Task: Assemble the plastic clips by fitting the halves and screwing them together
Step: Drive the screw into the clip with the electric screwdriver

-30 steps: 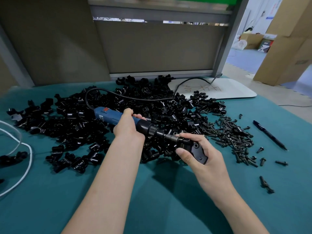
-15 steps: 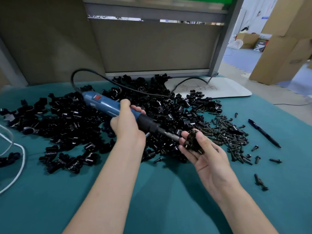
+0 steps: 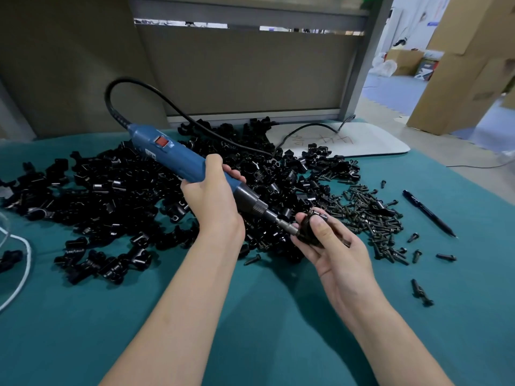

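Head view shows the left hand (image 3: 211, 200) gripping the blue screwdriver (image 3: 172, 157), its bit touching the black clip (image 3: 308, 232) pinched by the right hand (image 3: 338, 256) at 4 o'clock.

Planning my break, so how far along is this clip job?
Done: no finished clips that I can tell apart. In hand: the right hand holds one clip, and the left hand holds the driver with its bit at it. Left: a big pile of parts and a heap of screws.
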`<state>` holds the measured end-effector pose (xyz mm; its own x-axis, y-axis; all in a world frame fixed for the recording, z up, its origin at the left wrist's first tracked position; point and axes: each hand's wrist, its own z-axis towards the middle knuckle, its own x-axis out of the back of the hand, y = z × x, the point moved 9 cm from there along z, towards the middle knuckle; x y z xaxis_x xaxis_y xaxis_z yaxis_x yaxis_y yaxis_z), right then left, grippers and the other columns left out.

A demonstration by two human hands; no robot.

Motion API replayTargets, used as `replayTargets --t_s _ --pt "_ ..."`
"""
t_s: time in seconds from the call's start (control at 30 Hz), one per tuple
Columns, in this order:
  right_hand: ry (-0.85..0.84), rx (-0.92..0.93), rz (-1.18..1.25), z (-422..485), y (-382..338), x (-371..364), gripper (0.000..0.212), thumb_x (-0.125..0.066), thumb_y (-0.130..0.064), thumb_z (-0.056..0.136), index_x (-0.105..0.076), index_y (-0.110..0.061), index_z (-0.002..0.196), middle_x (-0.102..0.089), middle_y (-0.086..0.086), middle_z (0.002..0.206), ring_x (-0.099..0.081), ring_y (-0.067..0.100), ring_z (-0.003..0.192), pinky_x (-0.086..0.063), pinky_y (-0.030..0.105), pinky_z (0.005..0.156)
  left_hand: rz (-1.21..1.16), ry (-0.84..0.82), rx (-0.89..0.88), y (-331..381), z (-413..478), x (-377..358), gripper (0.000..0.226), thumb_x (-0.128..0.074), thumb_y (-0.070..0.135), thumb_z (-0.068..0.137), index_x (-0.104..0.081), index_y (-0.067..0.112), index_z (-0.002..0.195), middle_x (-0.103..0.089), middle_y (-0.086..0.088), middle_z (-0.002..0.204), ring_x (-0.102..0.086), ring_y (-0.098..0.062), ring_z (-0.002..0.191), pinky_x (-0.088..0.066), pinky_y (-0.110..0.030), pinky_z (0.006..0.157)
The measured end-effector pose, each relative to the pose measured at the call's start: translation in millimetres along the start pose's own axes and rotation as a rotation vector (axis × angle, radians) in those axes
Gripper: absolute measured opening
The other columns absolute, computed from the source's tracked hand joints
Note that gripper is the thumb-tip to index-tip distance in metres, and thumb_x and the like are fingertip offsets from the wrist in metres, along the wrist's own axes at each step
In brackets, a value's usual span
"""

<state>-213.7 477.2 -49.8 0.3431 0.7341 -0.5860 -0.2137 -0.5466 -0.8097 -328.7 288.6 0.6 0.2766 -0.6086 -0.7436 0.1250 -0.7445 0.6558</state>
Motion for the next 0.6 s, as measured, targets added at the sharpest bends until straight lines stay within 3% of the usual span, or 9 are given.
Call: replayTargets --t_s 0.17,0.3,0.43,0.6 --pt "0.010 0.110 -0.156 -3 -6 0 0.035 -0.077 -0.027 0.081 -0.074 -0.017 0.114 -0.078 0.010 0.114 -0.073 0.026 0.112 -0.059 0.032 0.093 0.052 0.014 -0.065 2 1 2 0.035 -0.062 0.006 0.084 -0.044 0.011 0.114 -0.056 -0.001 0.060 -0.055 -0.016 0.051 -0.053 -0.030 0.057" --pt "0.068 0.152 -0.108 -4 -10 4 0.037 -0.076 -0.024 0.083 -0.071 -0.009 0.117 -0.078 0.012 0.110 -0.074 0.024 0.109 -0.060 0.030 0.088 0.089 0.051 -0.045 -5 -1 8 0.032 -0.060 0.008 0.084 -0.044 0.011 0.112 -0.057 0.001 0.055 -0.056 -0.015 0.051 -0.056 -0.034 0.062" --pt "0.058 0.145 -0.070 -6 -11 1 0.039 -0.075 -0.020 0.083 -0.069 -0.005 0.118 -0.078 0.012 0.109 -0.075 0.022 0.104 -0.060 0.028 0.087 0.082 0.083 -0.007 -12 1 15 0.028 -0.060 0.008 0.085 -0.046 0.008 0.110 -0.056 -0.005 0.064 -0.056 -0.018 0.054 -0.056 -0.032 0.062" --pt "0.075 0.131 -0.037 -5 -9 4 0.035 -0.075 -0.021 0.081 -0.072 -0.004 0.111 -0.078 0.013 0.105 -0.075 0.023 0.102 -0.061 0.035 0.089 0.094 0.067 -0.052 -9 -2 10 0.027 -0.059 0.008 0.086 -0.044 0.014 0.107 -0.057 0.000 0.057 -0.056 -0.016 0.051 -0.056 -0.034 0.065"
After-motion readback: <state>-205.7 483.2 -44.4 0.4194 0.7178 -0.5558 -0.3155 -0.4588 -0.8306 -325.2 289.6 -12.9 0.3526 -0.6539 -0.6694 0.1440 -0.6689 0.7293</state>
